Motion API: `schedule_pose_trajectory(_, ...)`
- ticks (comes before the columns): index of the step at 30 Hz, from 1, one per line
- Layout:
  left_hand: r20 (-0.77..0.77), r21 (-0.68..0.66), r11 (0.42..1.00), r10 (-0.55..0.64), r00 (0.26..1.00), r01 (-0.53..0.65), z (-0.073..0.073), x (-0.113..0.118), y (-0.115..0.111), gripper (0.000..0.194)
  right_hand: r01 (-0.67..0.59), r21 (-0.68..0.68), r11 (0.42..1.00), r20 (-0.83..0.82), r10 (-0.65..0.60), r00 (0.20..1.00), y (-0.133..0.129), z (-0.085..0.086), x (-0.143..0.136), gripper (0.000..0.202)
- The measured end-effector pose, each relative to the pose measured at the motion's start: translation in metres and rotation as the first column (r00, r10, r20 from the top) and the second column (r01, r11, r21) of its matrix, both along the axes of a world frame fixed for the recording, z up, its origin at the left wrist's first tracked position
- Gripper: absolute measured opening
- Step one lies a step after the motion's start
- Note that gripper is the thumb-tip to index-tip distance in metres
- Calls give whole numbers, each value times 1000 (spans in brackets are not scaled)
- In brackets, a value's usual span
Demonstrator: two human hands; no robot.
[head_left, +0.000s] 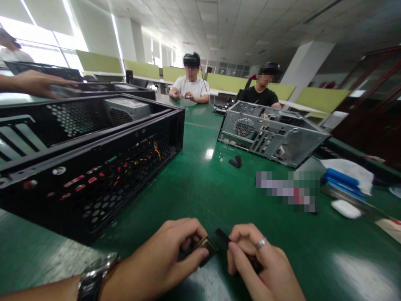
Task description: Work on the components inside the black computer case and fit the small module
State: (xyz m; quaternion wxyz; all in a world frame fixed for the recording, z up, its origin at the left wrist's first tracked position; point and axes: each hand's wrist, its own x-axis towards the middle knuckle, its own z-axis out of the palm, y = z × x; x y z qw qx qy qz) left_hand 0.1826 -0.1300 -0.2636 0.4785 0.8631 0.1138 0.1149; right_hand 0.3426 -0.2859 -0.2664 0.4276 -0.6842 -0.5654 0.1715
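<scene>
Green, glossy tabletop [200, 192] fills the foreground, with lime partition panels [230, 82] behind two seated people wearing headsets. At left stands a black computer case [103, 167], a power supply [127, 109] inside it; a bare metal case [272, 131] sits farther off at right. Nearer lie a small black object [235, 161] and, by a blue item [343, 183], a white earbud case [346, 208]. Between the near edge and these, the left hand [184, 248] pinches a small flat part [206, 247], thumb toward the right hand [255, 259], whose curled, ringed fingers grip a thin black strip [222, 237], apart from that part.
</scene>
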Motion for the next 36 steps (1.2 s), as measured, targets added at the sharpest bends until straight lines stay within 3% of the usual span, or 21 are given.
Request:
schedule_pose_trajectory(3,-2,-46,998,31,1000,-31,2,1,2,10,72,9,997,-61,-72,996,-1,2,1,14)
schedule_pose_trajectory(8,111,69,998,-14,994,7,6,-1,0,16,59,-2,998,-36,-60,998,-2,-2,5,15)
schedule_pose_trajectory(11,140,64,998,1,990,-10,6,-2,0,18,46,-16,999,-23,-46,999,-3,-5,6,17)
schedule_pose_trajectory(19,93,-94,995,33,995,-24,3,3,11,15,-28,-40,999,36,30,999,-2,-2,3,14)
schedule_pose_trajectory(26,66,-191,981,-11,998,23,0,1,13,14,3,-21,1000,133,0,991,-3,-3,4,9)
schedule_pose_trajectory(32,99,-474,879,-7,995,53,-9,2,11,42,-8,-1,1000,169,8,985,-3,-3,6,7)
schedule_pose_trajectory(36,101,-506,861,-5,995,56,-12,2,12,47,8,-21,1000,158,-4,987,-2,-3,6,7)
